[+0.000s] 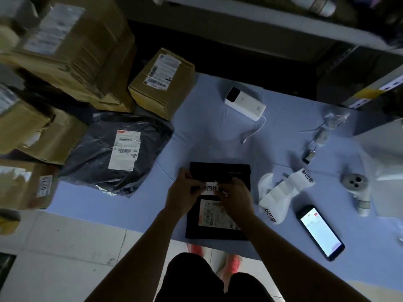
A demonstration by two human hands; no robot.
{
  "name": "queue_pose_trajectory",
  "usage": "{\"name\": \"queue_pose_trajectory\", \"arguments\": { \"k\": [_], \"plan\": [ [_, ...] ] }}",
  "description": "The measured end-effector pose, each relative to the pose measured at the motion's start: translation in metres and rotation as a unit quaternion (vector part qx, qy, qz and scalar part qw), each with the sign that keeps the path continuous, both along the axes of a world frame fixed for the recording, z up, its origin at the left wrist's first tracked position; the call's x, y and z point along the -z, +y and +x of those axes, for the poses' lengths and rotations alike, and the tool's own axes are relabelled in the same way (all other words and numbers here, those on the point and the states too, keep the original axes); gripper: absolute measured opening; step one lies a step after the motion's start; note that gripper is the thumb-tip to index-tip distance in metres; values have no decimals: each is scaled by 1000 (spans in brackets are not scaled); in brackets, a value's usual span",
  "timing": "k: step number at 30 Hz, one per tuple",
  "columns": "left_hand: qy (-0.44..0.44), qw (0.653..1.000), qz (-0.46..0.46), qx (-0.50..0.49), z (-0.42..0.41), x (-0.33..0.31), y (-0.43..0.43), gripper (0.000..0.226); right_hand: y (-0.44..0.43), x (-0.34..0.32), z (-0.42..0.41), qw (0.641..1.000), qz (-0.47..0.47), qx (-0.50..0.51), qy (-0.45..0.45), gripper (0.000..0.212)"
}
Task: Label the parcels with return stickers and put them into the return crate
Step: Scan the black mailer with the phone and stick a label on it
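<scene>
A flat black parcel [220, 171] lies on the blue table [209, 136] right in front of me, its white shipping label [212, 212] facing up. Over its middle I hold a white return sticker [209, 188] with black characters. My left hand [182, 192] pinches the sticker's left end and my right hand [236, 198] pinches its right end. To the right lies a crumpled strip of return stickers [281, 192]. A large black bagged parcel [113, 151] with a white label sits at the left.
Cardboard boxes [162, 83] pile up along the left and back left. A white power bank [245, 103] with a cable lies at the back, a lit phone [320, 232] at the right front, a white handheld device [357, 190] further right. Tiled floor lies below the table edge.
</scene>
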State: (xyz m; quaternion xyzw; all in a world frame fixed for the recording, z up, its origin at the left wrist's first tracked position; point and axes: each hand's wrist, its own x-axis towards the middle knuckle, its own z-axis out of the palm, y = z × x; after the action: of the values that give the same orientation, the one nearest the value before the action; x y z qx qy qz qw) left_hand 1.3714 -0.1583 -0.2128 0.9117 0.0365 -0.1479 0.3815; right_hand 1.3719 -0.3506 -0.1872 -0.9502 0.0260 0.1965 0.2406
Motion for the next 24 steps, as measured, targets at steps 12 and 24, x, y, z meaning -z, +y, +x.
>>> {"name": "queue_pose_trajectory", "arguments": {
  "k": [12, 24],
  "plan": [
    [121, 965, -90, -216, -56, -12, 3, 21, -45, -13, -29, 983, 40, 177, 39, 51],
    [88, 905, -249, -334, -164, -63, 33, 25, -7, -39, -76, 983, 177, 45, -6, 51]
  ]
}}
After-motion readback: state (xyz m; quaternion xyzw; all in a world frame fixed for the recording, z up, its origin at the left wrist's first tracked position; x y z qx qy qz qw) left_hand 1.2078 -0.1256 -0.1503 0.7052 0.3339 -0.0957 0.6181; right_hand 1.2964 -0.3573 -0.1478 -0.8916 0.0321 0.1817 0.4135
